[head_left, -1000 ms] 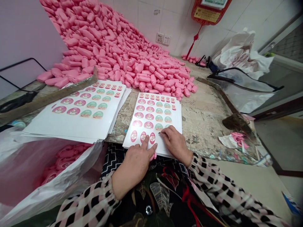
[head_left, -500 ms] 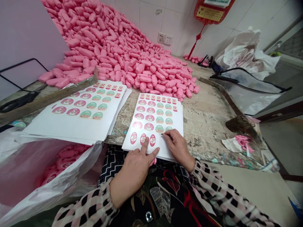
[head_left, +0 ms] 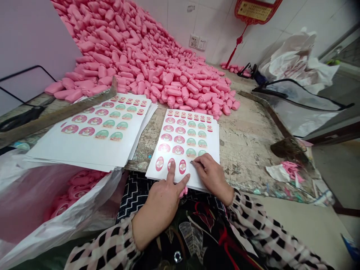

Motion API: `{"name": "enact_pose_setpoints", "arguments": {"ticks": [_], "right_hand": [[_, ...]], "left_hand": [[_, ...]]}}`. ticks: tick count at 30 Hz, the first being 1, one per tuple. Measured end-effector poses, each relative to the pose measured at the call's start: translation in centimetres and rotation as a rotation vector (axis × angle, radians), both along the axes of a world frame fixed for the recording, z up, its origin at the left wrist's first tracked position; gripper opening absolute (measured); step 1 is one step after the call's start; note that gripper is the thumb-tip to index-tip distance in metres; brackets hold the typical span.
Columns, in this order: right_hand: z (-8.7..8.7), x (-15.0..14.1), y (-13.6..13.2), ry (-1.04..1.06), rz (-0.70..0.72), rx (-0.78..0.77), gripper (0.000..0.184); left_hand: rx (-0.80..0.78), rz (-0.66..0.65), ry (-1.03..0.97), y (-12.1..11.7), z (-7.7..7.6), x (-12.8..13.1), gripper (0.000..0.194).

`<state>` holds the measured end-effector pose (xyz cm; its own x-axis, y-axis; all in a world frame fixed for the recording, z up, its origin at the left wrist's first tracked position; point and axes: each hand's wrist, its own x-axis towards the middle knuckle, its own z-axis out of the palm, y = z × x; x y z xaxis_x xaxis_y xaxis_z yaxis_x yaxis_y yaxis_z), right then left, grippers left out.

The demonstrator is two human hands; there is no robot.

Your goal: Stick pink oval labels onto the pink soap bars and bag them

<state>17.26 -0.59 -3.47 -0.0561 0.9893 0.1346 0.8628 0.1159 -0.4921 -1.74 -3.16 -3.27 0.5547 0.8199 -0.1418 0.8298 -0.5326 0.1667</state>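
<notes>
My left hand (head_left: pixel 165 195) lies over the lower edge of a white sticker sheet (head_left: pixel 154 157). Its index finger rests on the middle oval label, and the thumb is stretched out toward the right-hand oval label (head_left: pixel 182 167). A bit of a pink plastic bottle (head_left: pixel 183 192) peeks out under this hand, held by the curled fingers; most of it is hidden. On the sheet's right side, my right hand (head_left: pixel 209 172) pinches a small, thin, dark-tipped tool (head_left: pixel 191 162), mostly covered by the fingers. The tip is just right of that oval label.
A big heap of pink bottles (head_left: pixel 135 60) covers the back of the worn table (head_left: pixel 236 138). More sticker sheets (head_left: pixel 75 148) lie at left, under a wooden strip (head_left: pixel 59 112). Below them hangs a white bag (head_left: pixel 25 210) with pink items. Scraps (head_left: pixel 284 171) lie at right.
The view shifts slightly. My right hand's pinched tip moves a little away from the right-hand oval label, then back closer. My left hand stays nearly in place.
</notes>
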Motion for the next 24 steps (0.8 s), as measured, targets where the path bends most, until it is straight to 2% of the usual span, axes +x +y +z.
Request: {"name": "enact_pose_setpoints", "arguments": {"ticks": [7, 15, 24], "right_hand": [[0.8, -0.9, 0.2, -0.243, 0.075, 0.007, 0.02], [1.0, -0.9, 0.6, -0.307, 0.14, 0.005, 0.02], [1.7, -0.5, 0.9, -0.374, 0.227, -0.033, 0.02]], "left_hand": [[-0.022, 0.003, -0.062, 0.0, 0.1, 0.0, 0.059], [-0.069, 0.016, -0.151, 0.0, -0.2, 0.0, 0.061], [-0.052, 0.015, -0.089, -0.1, -0.5, 0.2, 0.067]]}}
